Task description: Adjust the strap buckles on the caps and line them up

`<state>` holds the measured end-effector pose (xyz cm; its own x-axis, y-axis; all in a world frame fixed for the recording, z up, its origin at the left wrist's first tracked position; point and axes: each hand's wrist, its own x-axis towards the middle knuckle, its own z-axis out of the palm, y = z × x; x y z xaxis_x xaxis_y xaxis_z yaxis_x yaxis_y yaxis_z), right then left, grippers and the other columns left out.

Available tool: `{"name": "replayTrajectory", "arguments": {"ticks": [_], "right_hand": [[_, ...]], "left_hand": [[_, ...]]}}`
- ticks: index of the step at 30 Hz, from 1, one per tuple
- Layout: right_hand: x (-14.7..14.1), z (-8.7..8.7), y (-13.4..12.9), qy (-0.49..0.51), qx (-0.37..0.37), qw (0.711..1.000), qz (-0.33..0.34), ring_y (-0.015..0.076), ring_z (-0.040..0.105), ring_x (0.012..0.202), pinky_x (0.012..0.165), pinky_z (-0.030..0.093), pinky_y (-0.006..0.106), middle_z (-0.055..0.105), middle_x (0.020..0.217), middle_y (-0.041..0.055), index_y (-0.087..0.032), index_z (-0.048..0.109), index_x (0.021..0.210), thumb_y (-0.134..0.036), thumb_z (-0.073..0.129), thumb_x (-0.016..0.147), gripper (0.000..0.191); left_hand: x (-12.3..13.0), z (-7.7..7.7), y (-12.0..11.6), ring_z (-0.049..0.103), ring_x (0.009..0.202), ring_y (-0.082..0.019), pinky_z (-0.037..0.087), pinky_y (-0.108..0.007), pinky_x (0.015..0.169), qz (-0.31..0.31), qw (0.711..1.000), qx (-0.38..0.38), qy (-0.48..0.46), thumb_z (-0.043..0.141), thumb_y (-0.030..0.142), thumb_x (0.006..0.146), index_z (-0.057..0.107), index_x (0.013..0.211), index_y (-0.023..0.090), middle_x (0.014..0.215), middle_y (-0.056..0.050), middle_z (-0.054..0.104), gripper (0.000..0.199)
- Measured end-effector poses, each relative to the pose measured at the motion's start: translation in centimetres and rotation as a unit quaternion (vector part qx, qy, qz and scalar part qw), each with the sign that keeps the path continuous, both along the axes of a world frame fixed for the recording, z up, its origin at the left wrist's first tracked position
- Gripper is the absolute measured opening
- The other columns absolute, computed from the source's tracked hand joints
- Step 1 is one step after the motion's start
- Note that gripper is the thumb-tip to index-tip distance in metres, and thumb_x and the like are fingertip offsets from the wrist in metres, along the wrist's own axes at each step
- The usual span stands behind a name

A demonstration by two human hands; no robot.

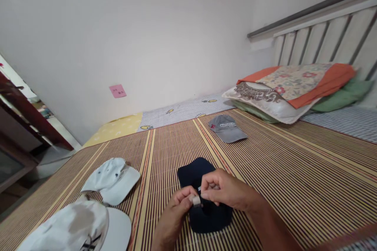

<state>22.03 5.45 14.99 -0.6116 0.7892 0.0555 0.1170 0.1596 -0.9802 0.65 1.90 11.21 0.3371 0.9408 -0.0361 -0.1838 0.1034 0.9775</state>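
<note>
A dark navy cap (pixel 210 219) lies on the striped bamboo mat in front of me, its brim (pixel 194 168) pointing away. My left hand (pixel 179 208) pinches a small beige strap end (pixel 196 201) at the middle of the cap. Close beside it, my right hand (pixel 222 190) has thumb and fingers pinched together over the cap. A small pale bit shows by its fingertips, but what they grip is mostly hidden.
The bamboo mat (pixel 273 164) covers the bed. A pale blue cap (pixel 113 180) and a white patterned cap (pixel 76 227) lie at left, a grey cap (pixel 226 128) farther back. Stacked pillows (pixel 294 86) rest by the white headboard (pixel 326 35). A pink note (pixel 118 91) is on the wall.
</note>
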Motion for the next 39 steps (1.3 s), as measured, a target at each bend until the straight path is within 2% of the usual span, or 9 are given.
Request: {"name": "replayTrajectory", "arguments": {"ticks": [4,9,13,17,19,23,27,34,39], "right_hand": [[-0.1,0.1,0.0,0.004,-0.001,1.000,0.013,0.0092,0.051,0.053,0.053,0.035,0.022,0.059,0.056,-0.0059,-0.018,0.070,0.079,-0.027,0.073,0.083,0.011],[-0.4,0.4,-0.1,0.012,-0.001,1.000,-0.019,0.0091,0.051,0.053,0.054,0.033,0.023,0.059,0.057,-0.0059,-0.018,0.069,0.080,-0.028,0.070,0.086,0.012],[-0.7,0.8,-0.3,0.026,-0.016,1.000,0.002,0.0094,0.052,0.054,0.057,0.036,0.023,0.060,0.056,-0.0058,-0.018,0.064,0.082,-0.026,0.068,0.087,0.010],[-0.5,0.8,-0.4,0.052,-0.026,0.998,0.000,0.0114,0.058,0.060,0.060,0.041,0.024,0.069,0.069,-0.0022,-0.019,0.062,0.095,-0.029,0.068,0.087,0.014],[0.0,0.9,-0.4,0.049,-0.007,0.999,-0.015,0.0127,0.060,0.065,0.062,0.044,0.025,0.070,0.077,-0.0009,-0.020,0.064,0.102,-0.030,0.069,0.087,0.019],[1.3,1.3,-0.2,-0.033,0.081,0.995,-0.046,0.0160,0.064,0.079,0.074,0.046,0.029,0.073,0.083,0.0014,-0.020,0.073,0.085,-0.026,0.070,0.086,0.007],[1.8,1.5,-0.1,-0.060,0.081,0.994,-0.042,0.0143,0.061,0.067,0.066,0.043,0.028,0.072,0.068,-0.0006,-0.020,0.071,0.073,-0.023,0.067,0.087,0.015],[0.6,0.9,-0.3,-0.021,0.041,0.999,-0.020,0.0133,0.064,0.062,0.060,0.045,0.024,0.069,0.065,-0.0015,-0.018,0.071,0.079,-0.026,0.068,0.090,0.013],[1.0,1.3,-0.3,-0.054,0.064,0.995,-0.048,0.0152,0.065,0.072,0.067,0.046,0.027,0.072,0.075,0.0007,-0.019,0.074,0.083,-0.031,0.066,0.093,0.018]], "left_hand": [[0.1,0.1,0.1,0.029,0.064,-0.012,0.023,-0.026,0.060,-0.008,1.000,0.007,0.012,0.077,0.049,0.083,0.063,0.076,0.017,0.067,0.004,0.044,0.036],[0.5,0.5,0.2,0.031,0.066,-0.012,0.026,-0.025,0.062,0.006,1.000,0.003,0.005,0.077,0.049,0.085,0.060,0.075,0.017,0.069,0.003,0.045,0.037],[0.6,0.2,0.4,0.031,0.065,-0.011,0.026,-0.024,0.061,0.035,0.999,0.010,-0.014,0.079,0.052,0.083,0.060,0.076,0.017,0.068,0.004,0.046,0.040],[0.7,-0.2,0.6,0.037,0.063,-0.010,0.028,-0.023,0.061,0.052,0.998,0.014,-0.034,0.079,0.052,0.084,0.061,0.078,0.017,0.068,0.004,0.051,0.039],[0.8,-0.1,0.5,0.037,0.062,-0.009,0.028,-0.022,0.060,0.050,0.998,0.010,-0.042,0.078,0.051,0.084,0.061,0.079,0.017,0.067,0.004,0.051,0.038],[0.8,0.2,0.2,0.035,0.061,-0.009,0.028,-0.022,0.059,0.054,0.997,-0.009,-0.061,0.079,0.049,0.083,0.062,0.080,0.017,0.066,0.005,0.047,0.036],[0.9,0.3,0.0,0.036,0.063,-0.010,0.028,-0.023,0.060,0.032,0.998,-0.012,-0.060,0.082,0.049,0.080,0.061,0.080,0.018,0.068,0.004,0.048,0.038],[0.8,0.4,0.2,0.037,0.066,-0.011,0.029,-0.024,0.063,-0.001,1.000,0.012,-0.022,0.082,0.057,0.079,0.062,0.081,0.017,0.070,0.003,0.050,0.045],[0.9,0.4,0.1,0.039,0.064,-0.011,0.030,-0.023,0.062,0.002,0.999,0.004,-0.035,0.081,0.054,0.081,0.062,0.079,0.017,0.068,0.003,0.051,0.042]]}}
